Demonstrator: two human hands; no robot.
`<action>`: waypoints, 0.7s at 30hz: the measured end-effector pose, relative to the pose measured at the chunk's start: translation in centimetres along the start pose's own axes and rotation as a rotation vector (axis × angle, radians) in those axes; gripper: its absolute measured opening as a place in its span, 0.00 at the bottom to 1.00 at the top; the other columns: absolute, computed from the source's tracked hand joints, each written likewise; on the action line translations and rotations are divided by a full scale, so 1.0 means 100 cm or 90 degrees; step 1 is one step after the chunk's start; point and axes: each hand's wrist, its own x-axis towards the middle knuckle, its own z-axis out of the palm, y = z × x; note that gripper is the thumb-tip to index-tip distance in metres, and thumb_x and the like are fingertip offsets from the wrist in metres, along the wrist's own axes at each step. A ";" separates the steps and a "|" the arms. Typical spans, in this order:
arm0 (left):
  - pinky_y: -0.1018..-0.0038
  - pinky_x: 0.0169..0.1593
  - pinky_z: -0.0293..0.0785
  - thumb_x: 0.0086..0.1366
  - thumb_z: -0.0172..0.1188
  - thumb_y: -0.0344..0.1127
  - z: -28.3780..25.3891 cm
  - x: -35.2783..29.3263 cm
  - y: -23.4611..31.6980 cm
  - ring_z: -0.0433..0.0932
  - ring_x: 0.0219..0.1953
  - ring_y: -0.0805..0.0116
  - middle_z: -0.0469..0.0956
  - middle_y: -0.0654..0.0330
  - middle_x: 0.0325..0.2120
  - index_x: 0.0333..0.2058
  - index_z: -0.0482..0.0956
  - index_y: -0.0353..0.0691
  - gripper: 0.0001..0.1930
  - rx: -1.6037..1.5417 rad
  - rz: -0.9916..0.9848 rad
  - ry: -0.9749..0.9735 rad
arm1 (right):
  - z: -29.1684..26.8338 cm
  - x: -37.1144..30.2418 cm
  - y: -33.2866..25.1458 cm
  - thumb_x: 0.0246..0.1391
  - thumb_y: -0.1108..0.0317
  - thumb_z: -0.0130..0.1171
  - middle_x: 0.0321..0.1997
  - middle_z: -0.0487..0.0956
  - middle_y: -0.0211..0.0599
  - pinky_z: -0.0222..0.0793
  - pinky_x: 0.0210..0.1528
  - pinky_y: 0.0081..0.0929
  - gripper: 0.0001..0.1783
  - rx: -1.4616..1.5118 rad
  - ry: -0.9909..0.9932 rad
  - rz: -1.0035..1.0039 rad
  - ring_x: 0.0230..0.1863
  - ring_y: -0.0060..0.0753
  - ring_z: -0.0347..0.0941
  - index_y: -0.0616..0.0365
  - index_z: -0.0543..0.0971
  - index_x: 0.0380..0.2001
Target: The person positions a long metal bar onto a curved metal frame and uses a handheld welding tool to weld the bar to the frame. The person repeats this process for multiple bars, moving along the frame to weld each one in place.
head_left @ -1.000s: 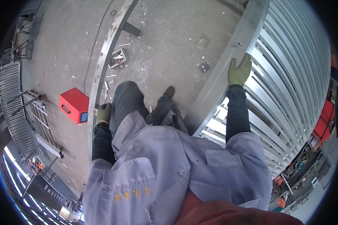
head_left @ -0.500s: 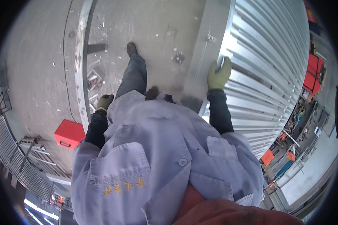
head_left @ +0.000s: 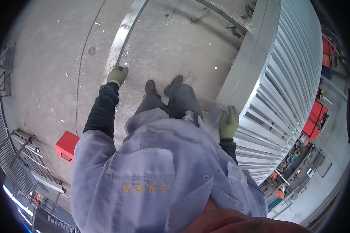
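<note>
Both my hands wear pale yellow-green gloves. My left hand [head_left: 118, 75] is on the long, narrow metal beam [head_left: 121, 39] at the left, its fingers curled over the beam's right side. At the right, my right hand [head_left: 229, 122] lies on the wide grey metal beam [head_left: 243, 73], fingers stretched out and slightly apart, the thumb set off to one side. That hand is close to the edge of a large panel of bright metal slats [head_left: 286, 79]. Nothing loose shows in either hand.
A crossbar [head_left: 225, 14] spans the far end between the beams. Brackets and small scraps lie on the concrete floor [head_left: 175, 50]. A dark cable [head_left: 80, 77] runs along the left, near a red box [head_left: 67, 146]. Tools and red boxes [head_left: 314, 120] stand beyond the panel.
My left hand has gone from beside my hip forward onto the narrow beam. My right hand now sits nearer my body. The view has shifted, and the crossbar and both shoes now show.
</note>
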 end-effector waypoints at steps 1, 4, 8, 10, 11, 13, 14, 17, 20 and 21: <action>0.59 0.61 0.77 0.67 0.58 0.60 -0.014 0.013 0.030 0.84 0.56 0.45 0.86 0.42 0.50 0.54 0.86 0.37 0.32 0.011 -0.007 -0.001 | 0.015 0.032 -0.009 0.64 0.66 0.65 0.62 0.81 0.53 0.75 0.63 0.47 0.18 0.019 -0.024 -0.007 0.61 0.58 0.78 0.58 0.84 0.55; 0.59 0.61 0.77 0.67 0.60 0.61 -0.026 0.049 0.085 0.84 0.56 0.45 0.86 0.42 0.50 0.55 0.85 0.37 0.32 -0.025 -0.007 0.014 | 0.076 0.136 -0.016 0.64 0.65 0.64 0.60 0.82 0.50 0.75 0.63 0.47 0.18 0.022 -0.133 -0.075 0.61 0.58 0.78 0.58 0.83 0.55; 0.59 0.61 0.77 0.66 0.61 0.63 -0.031 0.101 0.129 0.84 0.56 0.45 0.86 0.42 0.51 0.56 0.84 0.36 0.34 -0.050 -0.022 0.124 | 0.178 0.273 -0.014 0.66 0.56 0.61 0.58 0.83 0.50 0.72 0.65 0.49 0.22 0.066 -0.282 -0.126 0.59 0.59 0.79 0.57 0.83 0.56; 0.56 0.61 0.76 0.66 0.64 0.62 -0.038 0.134 0.162 0.81 0.58 0.41 0.84 0.41 0.54 0.60 0.81 0.34 0.37 -0.050 -0.024 0.203 | 0.248 0.340 0.008 0.67 0.51 0.57 0.60 0.82 0.51 0.71 0.66 0.48 0.25 0.052 -0.330 -0.163 0.61 0.57 0.78 0.57 0.81 0.58; 0.56 0.62 0.75 0.65 0.67 0.61 -0.034 0.160 0.167 0.80 0.59 0.39 0.83 0.40 0.55 0.62 0.79 0.33 0.39 -0.036 -0.032 0.245 | 0.282 0.366 0.021 0.68 0.49 0.55 0.62 0.81 0.52 0.71 0.67 0.48 0.28 0.020 -0.380 -0.168 0.63 0.55 0.77 0.58 0.80 0.60; 0.57 0.66 0.73 0.64 0.69 0.62 -0.033 0.206 0.191 0.77 0.64 0.41 0.79 0.40 0.61 0.64 0.75 0.33 0.42 -0.005 -0.017 0.313 | 0.347 0.428 0.037 0.68 0.45 0.52 0.64 0.80 0.51 0.69 0.68 0.47 0.32 -0.041 -0.507 -0.076 0.65 0.55 0.76 0.56 0.79 0.63; 0.57 0.68 0.71 0.62 0.70 0.65 -0.023 0.239 0.183 0.75 0.66 0.42 0.77 0.40 0.63 0.66 0.73 0.32 0.45 0.070 -0.016 0.353 | 0.379 0.454 0.042 0.68 0.44 0.52 0.65 0.80 0.50 0.68 0.69 0.46 0.32 -0.070 -0.543 -0.046 0.66 0.55 0.75 0.56 0.78 0.64; 0.54 0.71 0.68 0.59 0.67 0.76 -0.015 0.320 0.188 0.66 0.71 0.37 0.70 0.38 0.68 0.71 0.64 0.32 0.58 0.173 0.032 0.377 | 0.468 0.517 0.072 0.66 0.42 0.54 0.65 0.80 0.50 0.68 0.70 0.43 0.35 -0.082 -0.584 -0.039 0.66 0.54 0.76 0.55 0.79 0.65; 0.55 0.70 0.69 0.58 0.65 0.79 -0.010 0.367 0.179 0.70 0.69 0.38 0.73 0.37 0.66 0.71 0.64 0.30 0.60 0.182 0.033 0.358 | 0.533 0.562 0.079 0.66 0.42 0.52 0.70 0.78 0.48 0.65 0.73 0.41 0.36 -0.054 -0.618 0.015 0.70 0.54 0.73 0.55 0.76 0.68; 0.55 0.70 0.70 0.58 0.65 0.79 -0.005 0.375 0.185 0.72 0.68 0.38 0.73 0.37 0.65 0.71 0.64 0.30 0.60 0.159 0.000 0.341 | 0.556 0.577 0.086 0.66 0.41 0.52 0.70 0.78 0.48 0.65 0.73 0.41 0.37 -0.074 -0.626 0.026 0.70 0.54 0.73 0.55 0.76 0.68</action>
